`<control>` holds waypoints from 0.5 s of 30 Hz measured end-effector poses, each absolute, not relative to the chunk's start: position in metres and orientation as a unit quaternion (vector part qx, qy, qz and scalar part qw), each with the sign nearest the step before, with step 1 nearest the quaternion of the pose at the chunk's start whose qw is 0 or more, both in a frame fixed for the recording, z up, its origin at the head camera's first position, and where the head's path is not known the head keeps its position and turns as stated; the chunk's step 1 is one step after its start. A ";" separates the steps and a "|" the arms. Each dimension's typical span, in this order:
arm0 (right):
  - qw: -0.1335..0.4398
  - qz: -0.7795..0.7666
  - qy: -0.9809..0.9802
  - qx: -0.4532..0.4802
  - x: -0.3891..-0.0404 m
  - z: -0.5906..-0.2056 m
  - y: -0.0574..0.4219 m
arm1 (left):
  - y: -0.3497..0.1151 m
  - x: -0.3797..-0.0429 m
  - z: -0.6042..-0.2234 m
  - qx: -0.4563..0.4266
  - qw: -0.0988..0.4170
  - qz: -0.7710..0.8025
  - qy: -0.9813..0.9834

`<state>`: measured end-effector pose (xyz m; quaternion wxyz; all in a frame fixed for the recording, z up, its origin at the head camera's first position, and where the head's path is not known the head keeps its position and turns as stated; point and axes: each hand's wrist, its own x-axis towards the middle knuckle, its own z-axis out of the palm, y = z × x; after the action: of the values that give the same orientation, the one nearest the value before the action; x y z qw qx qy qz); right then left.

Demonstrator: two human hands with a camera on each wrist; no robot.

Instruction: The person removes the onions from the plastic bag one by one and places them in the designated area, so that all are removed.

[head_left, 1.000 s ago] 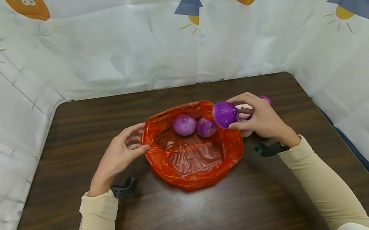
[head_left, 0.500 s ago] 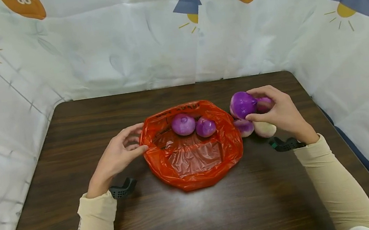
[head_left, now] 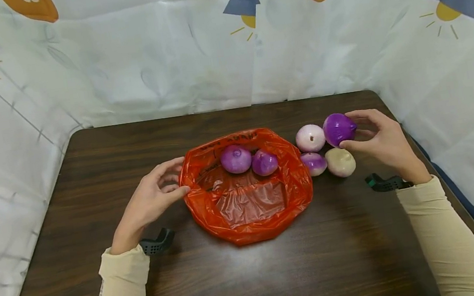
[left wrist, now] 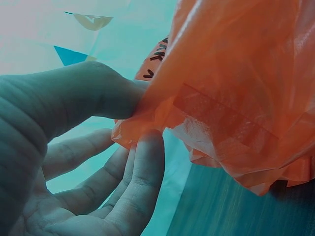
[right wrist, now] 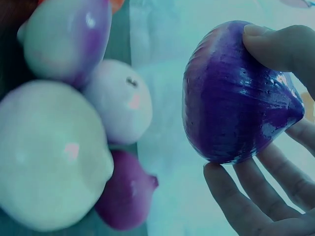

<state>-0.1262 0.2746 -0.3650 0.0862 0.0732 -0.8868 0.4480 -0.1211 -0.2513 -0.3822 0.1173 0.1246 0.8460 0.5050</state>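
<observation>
My left hand (head_left: 151,197) pinches the left rim of a red plastic bag (head_left: 249,235) between thumb and index finger; in the left wrist view the bag film (left wrist: 231,98) folds between them. Inside the bag's mouth lie two purple onions, a larger one (head_left: 236,159) and a smaller one (head_left: 264,163). At the right, my right hand (head_left: 381,140) holds a purple onion (head_left: 339,129) by thumb and fingertips, lifted and tilted, its pointed end toward the palm.
Right of the bag stand a pinkish-white onion (head_left: 310,138), a purple-and-white onion (head_left: 314,163) and a pale onion (head_left: 341,162). The right wrist view shows another purple onion (right wrist: 127,191) beside them. A white printed curtain (head_left: 162,67) borders the dark table (head_left: 256,287).
My right hand has moved right with the purple onion, from beside the bag's right rim past the other onions, uncovering them. The left hand stays at the bag's rim.
</observation>
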 end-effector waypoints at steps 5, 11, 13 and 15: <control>0.087 0.434 -0.895 0.052 -0.126 -0.371 0.288 | -0.252 -0.121 -0.382 0.123 0.119 0.503 0.847; 0.078 0.426 -0.901 0.022 -0.127 -0.381 0.304 | -0.252 -0.121 -0.384 0.123 0.118 0.504 0.847; 0.075 0.420 -0.904 0.014 -0.127 -0.384 0.310 | -0.252 -0.122 -0.384 0.123 0.118 0.505 0.846; 0.072 0.415 -0.907 0.007 -0.126 -0.387 0.315 | -0.251 -0.122 -0.383 0.123 0.118 0.506 0.845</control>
<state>-0.1260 0.3147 -0.3872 0.0720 0.0066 -0.9067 0.4154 -0.1221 -0.2513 -0.3835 0.1185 0.1233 0.8452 0.5064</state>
